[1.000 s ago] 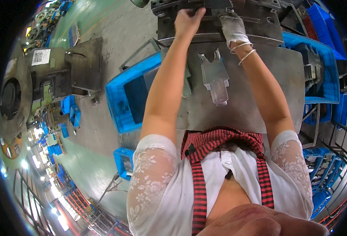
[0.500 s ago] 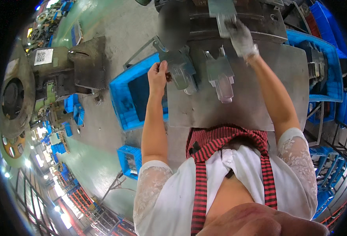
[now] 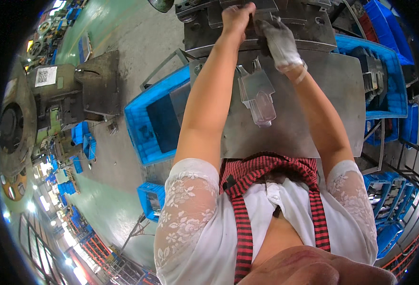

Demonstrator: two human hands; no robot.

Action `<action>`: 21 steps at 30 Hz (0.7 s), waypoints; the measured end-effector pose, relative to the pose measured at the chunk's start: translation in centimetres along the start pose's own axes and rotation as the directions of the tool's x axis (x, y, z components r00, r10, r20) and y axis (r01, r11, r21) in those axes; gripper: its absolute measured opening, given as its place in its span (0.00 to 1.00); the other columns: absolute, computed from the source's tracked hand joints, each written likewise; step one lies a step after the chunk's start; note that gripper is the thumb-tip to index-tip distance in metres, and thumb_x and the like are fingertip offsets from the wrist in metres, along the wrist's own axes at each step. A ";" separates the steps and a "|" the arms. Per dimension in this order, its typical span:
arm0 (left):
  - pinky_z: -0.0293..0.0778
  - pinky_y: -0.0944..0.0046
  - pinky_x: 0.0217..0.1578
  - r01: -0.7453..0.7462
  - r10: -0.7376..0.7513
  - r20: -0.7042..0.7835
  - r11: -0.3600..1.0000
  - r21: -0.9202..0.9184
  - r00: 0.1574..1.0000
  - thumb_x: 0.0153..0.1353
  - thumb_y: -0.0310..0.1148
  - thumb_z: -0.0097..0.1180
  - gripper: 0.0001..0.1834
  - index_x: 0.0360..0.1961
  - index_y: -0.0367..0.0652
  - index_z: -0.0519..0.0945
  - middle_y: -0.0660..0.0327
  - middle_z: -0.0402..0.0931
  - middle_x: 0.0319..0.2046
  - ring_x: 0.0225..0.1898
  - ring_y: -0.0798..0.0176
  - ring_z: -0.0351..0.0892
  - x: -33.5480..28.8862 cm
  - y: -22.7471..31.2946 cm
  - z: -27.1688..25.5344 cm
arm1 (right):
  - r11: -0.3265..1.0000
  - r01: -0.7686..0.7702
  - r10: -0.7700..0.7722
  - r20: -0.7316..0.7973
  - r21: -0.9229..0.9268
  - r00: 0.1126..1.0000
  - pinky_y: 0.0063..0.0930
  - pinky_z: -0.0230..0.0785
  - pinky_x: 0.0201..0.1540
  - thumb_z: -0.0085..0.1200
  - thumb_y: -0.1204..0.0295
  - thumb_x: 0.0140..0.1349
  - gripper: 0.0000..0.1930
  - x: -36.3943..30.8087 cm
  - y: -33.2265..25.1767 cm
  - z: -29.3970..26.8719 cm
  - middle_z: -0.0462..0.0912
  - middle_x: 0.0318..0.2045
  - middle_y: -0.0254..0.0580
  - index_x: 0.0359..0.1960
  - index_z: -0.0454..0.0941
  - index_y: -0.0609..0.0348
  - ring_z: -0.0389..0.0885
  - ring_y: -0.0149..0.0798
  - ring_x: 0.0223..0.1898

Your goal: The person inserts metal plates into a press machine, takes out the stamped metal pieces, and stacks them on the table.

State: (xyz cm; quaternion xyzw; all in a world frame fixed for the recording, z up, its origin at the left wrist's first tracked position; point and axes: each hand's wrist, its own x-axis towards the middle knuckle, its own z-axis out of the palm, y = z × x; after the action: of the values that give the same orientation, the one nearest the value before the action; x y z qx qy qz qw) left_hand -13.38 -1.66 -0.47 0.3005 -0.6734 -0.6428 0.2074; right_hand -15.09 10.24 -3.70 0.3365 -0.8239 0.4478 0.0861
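Note:
My left hand (image 3: 237, 21), bare, reaches over the dark metal die block (image 3: 304, 35) at the far side. Its fingers are curled in; whatever they hold is hidden. Close on its right, my right hand (image 3: 281, 46) wears a greyish-white glove with darkened fingertips. Those fingers bend down at the front of the die, and I cannot make out what is in them. Nearer to me a stamped sheet-metal part (image 3: 258, 88) lies on the steel table (image 3: 314, 109), two prongs at its far end and a rounded recess at its near end.
Left of the table stands a blue bin (image 3: 140, 128); another blue bin (image 3: 395, 85) on the right holds stacked metal parts (image 3: 368, 71). A smaller blue crate (image 3: 150, 199) sits low on the left. Heavy machinery (image 3: 95, 85) stands farther left.
My left hand has swung from the table's left side up to the die, away from the sheet-metal part it held there. My right hand has shifted slightly left, staying at the die.

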 end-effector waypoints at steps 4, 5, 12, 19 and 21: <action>0.66 0.57 0.30 0.059 -0.049 -0.071 0.987 0.150 0.996 0.48 0.41 0.55 0.21 0.31 0.29 0.74 0.52 0.74 0.29 0.30 0.57 0.72 0.0 0.8 -2.4 | 0.917 0.246 -0.235 0.071 -0.314 0.969 0.32 0.64 0.40 0.39 0.66 0.58 0.14 1.3 0.6 1.3 0.76 0.30 0.46 0.37 0.72 0.63 0.73 0.44 0.33; 0.67 0.58 0.30 -0.073 0.089 -0.036 0.950 0.304 0.995 0.46 0.44 0.56 0.23 0.32 0.32 0.72 0.53 0.73 0.30 0.31 0.56 0.73 -0.5 -0.6 -4.6 | 0.915 0.238 -0.218 0.097 -0.327 0.971 0.31 0.64 0.41 0.38 0.67 0.58 0.13 1.5 0.2 1.4 0.76 0.30 0.46 0.37 0.72 0.63 0.73 0.43 0.34; 0.67 0.58 0.37 0.264 -0.289 -0.185 0.261 0.929 0.939 0.44 0.52 0.56 0.27 0.32 0.36 0.72 0.51 0.74 0.32 0.38 0.51 0.72 -13.3 -9.5 -17.1 | 0.851 0.159 -0.039 0.242 -0.500 0.970 0.28 0.61 0.47 0.37 0.73 0.54 0.13 2.7 -0.7 0.9 0.76 0.35 0.44 0.38 0.73 0.61 0.73 0.41 0.38; 0.70 0.65 0.24 0.196 -0.168 -0.106 0.735 0.649 0.980 0.52 0.42 0.51 0.17 0.29 0.34 0.72 0.54 0.74 0.21 0.20 0.60 0.74 -15.6 -11.2 -18.5 | 0.705 0.315 -0.159 0.291 -0.636 0.943 0.26 0.58 0.52 0.38 0.77 0.50 0.15 1.3 4.1 1.9 0.76 0.39 0.44 0.39 0.73 0.59 0.74 0.40 0.41; 0.68 0.70 0.18 0.295 -0.251 -0.193 0.922 0.250 0.948 0.55 0.36 0.49 0.12 0.28 0.35 0.72 0.57 0.72 0.17 0.15 0.67 0.72 -15.7 -10.5 -18.7 | 0.714 0.553 -0.593 0.048 -0.429 0.804 0.28 0.57 0.53 0.41 0.76 0.52 0.15 0.8 3.4 1.6 0.74 0.41 0.47 0.43 0.70 0.60 0.74 0.42 0.40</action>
State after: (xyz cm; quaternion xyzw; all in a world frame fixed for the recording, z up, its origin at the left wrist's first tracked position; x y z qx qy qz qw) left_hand 12.04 -4.87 -7.53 0.4673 -0.6891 -0.5398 0.1241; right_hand -17.59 9.84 -6.64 0.5268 -0.7505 0.2247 0.3298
